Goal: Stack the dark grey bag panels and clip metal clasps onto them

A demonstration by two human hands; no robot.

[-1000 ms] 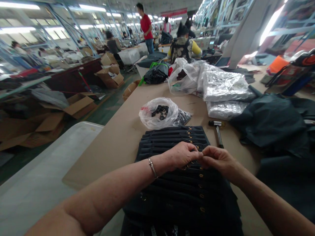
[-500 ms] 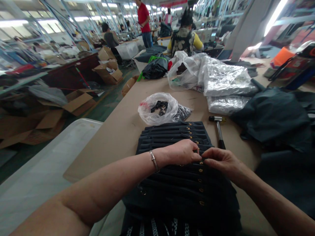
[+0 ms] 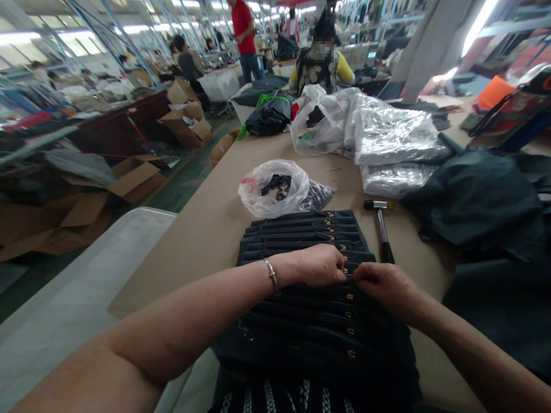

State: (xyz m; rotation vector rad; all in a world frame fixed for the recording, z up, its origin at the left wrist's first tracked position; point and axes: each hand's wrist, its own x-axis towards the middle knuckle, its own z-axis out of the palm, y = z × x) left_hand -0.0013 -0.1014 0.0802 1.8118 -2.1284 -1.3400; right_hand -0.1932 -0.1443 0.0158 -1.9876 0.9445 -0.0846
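A stack of dark navy fabric pieces with small brass-coloured buttons (image 3: 310, 298), laid in overlapping rows like shingles, sits at the near edge of a long brown table (image 3: 206, 241), directly in front of the person. Both hands meet at the middle of the stack: the left hand (image 3: 316, 265), with a thin silver bracelet (image 3: 272, 276) at the wrist, has its fingers curled down onto one fabric edge beside a button, and the right hand (image 3: 381, 285) pinches the same edge from the other side, fingertips of the two hands almost touching. What exactly lies between the fingertips is too small to tell, but both hands are closed on the fabric.

Just beyond the stack lies a crumpled clear plastic bag holding small black parts (image 3: 275, 192). To the right of the stack, a small hammer with a metal head and black handle (image 3: 381, 226) lies on the table, its handle pointing toward the person. Farther right, a heap of loose dark fabric (image 3: 477, 206) spreads across the table. Behind the hammer are several shiny clear plastic packets (image 3: 391, 143) and a larger white plastic bag (image 3: 318, 126).

At the table's far end a seated worker in a patterned top with yellow sleeves (image 3: 322, 69) faces this way. A person in a red shirt (image 3: 241, 28) stands in the aisle beyond. Open cardboard boxes (image 3: 129, 178) lie on the floor to the left, and a large translucent plastic bin (image 3: 77, 298) stands beside the table's near left edge.
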